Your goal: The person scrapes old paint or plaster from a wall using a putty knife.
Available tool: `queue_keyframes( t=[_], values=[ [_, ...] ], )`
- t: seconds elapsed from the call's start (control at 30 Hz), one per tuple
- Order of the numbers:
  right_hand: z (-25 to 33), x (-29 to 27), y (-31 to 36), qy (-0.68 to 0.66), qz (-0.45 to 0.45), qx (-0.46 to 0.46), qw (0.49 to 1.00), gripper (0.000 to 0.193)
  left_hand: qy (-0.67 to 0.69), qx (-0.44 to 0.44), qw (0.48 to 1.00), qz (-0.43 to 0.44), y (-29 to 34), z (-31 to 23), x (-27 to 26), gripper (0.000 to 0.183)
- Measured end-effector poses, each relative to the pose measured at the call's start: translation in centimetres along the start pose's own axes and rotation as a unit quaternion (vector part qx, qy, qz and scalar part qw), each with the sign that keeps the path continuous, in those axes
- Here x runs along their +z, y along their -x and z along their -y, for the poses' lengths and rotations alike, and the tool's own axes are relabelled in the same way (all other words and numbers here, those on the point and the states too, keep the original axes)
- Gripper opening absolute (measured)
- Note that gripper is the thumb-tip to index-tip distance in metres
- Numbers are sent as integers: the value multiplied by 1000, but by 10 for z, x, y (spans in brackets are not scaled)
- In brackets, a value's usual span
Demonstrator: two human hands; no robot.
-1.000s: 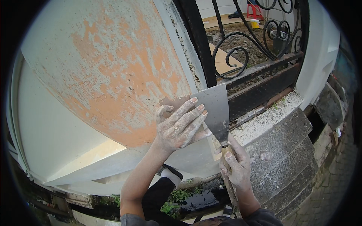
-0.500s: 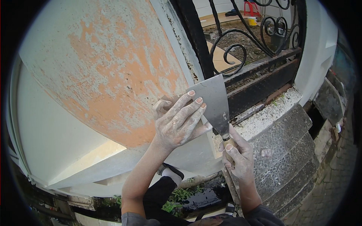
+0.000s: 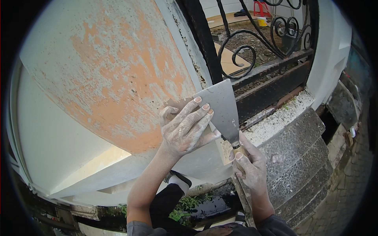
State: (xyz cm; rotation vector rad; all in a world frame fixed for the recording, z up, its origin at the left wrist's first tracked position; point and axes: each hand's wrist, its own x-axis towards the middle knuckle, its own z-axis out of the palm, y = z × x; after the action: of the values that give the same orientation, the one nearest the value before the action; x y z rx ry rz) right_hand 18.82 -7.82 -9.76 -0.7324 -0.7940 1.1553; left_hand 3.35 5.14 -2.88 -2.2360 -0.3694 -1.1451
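My right hand [image 3: 250,167] grips the light wooden handle of a broad putty knife [image 3: 221,106], its grey blade pointing up and to the left. Dust-whitened, my left hand [image 3: 185,131] has three fingers laid side by side along the blade's left edge, the little finger bent. Its fingers and thumb close on a thin flat piece [image 3: 213,128]. Only a pale edge of this shows, so its kind is hidden. Behind the hand stands a curved wall [image 3: 118,78] with patchy peach and grey-white coating.
A black wrought-iron fence [image 3: 271,78] borders the wall on the right. Below it a rough white ledge [image 3: 279,118] meets dark stone steps [image 3: 295,153]. Beneath my arms runs a ditch with dark water [image 3: 216,206] and green plants [image 3: 181,214]. A red stool [image 3: 261,8] stands beyond the fence.
The putty knife's blade has shifted slightly down and left. The left fingertips have moved slightly down and left with it. Both holds look the same.
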Motion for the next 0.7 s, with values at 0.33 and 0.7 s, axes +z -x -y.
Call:
queue_keyframes(
  t=[0.33, 0.7],
  values=[
    [3, 4, 6, 15, -15, 16, 1000, 49, 11, -22, 999, 38, 1, -3, -3, 44],
    [9, 14, 6, 42, -16, -1, 999, 48, -4, -13, 1000, 16, -6, 0, -7, 45]
  ],
)
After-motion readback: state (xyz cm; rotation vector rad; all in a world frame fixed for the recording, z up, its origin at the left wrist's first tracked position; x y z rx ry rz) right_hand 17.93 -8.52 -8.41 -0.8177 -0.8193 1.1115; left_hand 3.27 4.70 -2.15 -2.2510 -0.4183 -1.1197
